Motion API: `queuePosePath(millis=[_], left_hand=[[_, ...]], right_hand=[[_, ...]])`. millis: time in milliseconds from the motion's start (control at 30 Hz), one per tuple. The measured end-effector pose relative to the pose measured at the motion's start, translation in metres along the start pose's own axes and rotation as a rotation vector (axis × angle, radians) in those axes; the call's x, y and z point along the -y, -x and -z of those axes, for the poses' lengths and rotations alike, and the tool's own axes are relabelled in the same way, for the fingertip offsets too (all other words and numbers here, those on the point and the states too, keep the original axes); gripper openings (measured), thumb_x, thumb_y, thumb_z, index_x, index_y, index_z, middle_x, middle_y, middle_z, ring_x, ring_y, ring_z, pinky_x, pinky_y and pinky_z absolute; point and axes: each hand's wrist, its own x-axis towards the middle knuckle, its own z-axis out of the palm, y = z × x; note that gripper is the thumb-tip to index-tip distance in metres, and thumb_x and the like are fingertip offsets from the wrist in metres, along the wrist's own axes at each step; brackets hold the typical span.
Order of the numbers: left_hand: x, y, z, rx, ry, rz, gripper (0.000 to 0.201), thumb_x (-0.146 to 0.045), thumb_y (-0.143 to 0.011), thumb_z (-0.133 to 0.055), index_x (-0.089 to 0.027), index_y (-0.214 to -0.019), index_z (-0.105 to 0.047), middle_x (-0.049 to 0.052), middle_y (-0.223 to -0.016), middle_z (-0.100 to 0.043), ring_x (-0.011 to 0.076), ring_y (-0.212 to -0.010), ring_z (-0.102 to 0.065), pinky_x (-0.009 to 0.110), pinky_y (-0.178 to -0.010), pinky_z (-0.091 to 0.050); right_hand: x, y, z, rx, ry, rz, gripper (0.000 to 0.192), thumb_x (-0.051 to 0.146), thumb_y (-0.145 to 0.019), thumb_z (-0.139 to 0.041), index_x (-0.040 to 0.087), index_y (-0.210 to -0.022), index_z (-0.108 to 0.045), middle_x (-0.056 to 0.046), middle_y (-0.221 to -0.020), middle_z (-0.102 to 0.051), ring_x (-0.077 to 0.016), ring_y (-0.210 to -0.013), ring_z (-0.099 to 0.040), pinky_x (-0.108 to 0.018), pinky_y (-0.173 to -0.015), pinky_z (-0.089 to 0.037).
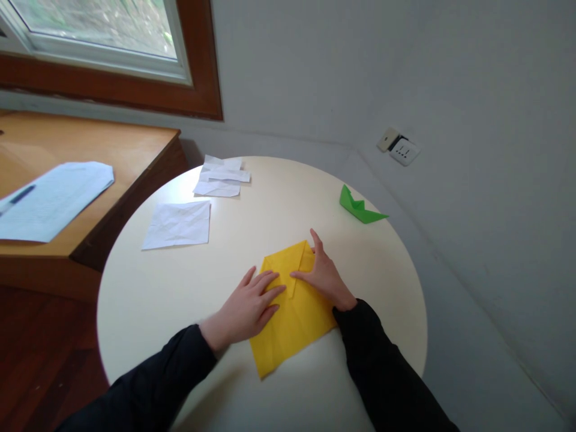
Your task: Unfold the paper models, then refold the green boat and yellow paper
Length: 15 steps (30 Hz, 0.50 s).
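A sheet of yellow paper (297,324) lies on the round table, its upper part folded over into flaps that meet near the middle. My left hand (245,309) rests on the paper's left side with fingers spread flat. On the right side, my right hand (327,277) touches the paper. Its thumb lies across the folded flap and its index finger points up and away from the thumb. The remaining fingers of that hand are mostly hidden.
A green paper boat (360,207) sits near the right rim of the white round table (180,288). White paper pieces (220,186) and a white sheet (177,225) lie at the back left. A wooden desk (135,147) holds papers (58,201) and a pen (18,198). Walls stand behind and right.
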Motion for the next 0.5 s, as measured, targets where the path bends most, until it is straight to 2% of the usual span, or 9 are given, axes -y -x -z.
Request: queuePosePath(millis=[100,233,367,500], left_hand=[[0.001,-0.003,0.001,-0.008,0.006,-0.004,0.036,-0.033,-0.091,-0.039,-0.023,-0.122,-0.054,0.012,-0.131,-0.051,0.0245,-0.123,-0.043,0.05,-0.105,-0.027],[0.003,-0.008,0.0,-0.042,0.0,-0.01,0.033,-0.031,-0.091,-0.04,-0.023,-0.118,-0.058,0.011,-0.128,-0.054,0.0255,-0.116,-0.048,0.047,-0.098,-0.032],[0.01,-0.017,-0.003,-0.078,0.011,-0.023,0.03,-0.025,-0.093,-0.037,-0.021,-0.11,-0.062,0.007,-0.119,-0.062,0.0217,-0.106,-0.054,0.041,-0.092,-0.035],[0.016,-0.028,-0.007,-0.124,0.001,-0.053,0.022,-0.018,-0.09,-0.044,-0.018,-0.097,-0.064,0.004,-0.106,-0.068,0.0187,-0.096,-0.057,0.036,-0.085,-0.036]], right_hand=[[-0.001,0.002,-0.002,-0.031,-0.018,-0.016,0.102,0.028,-0.061,-0.072,0.025,-0.143,-0.011,-0.012,-0.121,-0.054,-0.0287,-0.108,-0.055,-0.043,-0.088,-0.044],[-0.002,0.006,-0.002,-0.065,-0.111,-0.063,0.101,0.027,-0.062,-0.072,0.026,-0.143,-0.012,-0.007,-0.102,-0.06,-0.0241,-0.087,-0.062,-0.038,-0.079,-0.047],[-0.004,0.008,-0.004,-0.088,-0.199,-0.102,0.099,0.027,-0.063,-0.072,0.024,-0.143,-0.014,0.0,-0.083,-0.059,-0.0202,-0.075,-0.06,-0.035,-0.073,-0.047],[-0.008,0.007,-0.007,-0.106,-0.243,-0.098,0.101,0.026,-0.062,-0.072,0.024,-0.144,-0.013,0.003,-0.075,-0.055,-0.0174,-0.067,-0.057,-0.031,-0.067,-0.047]])
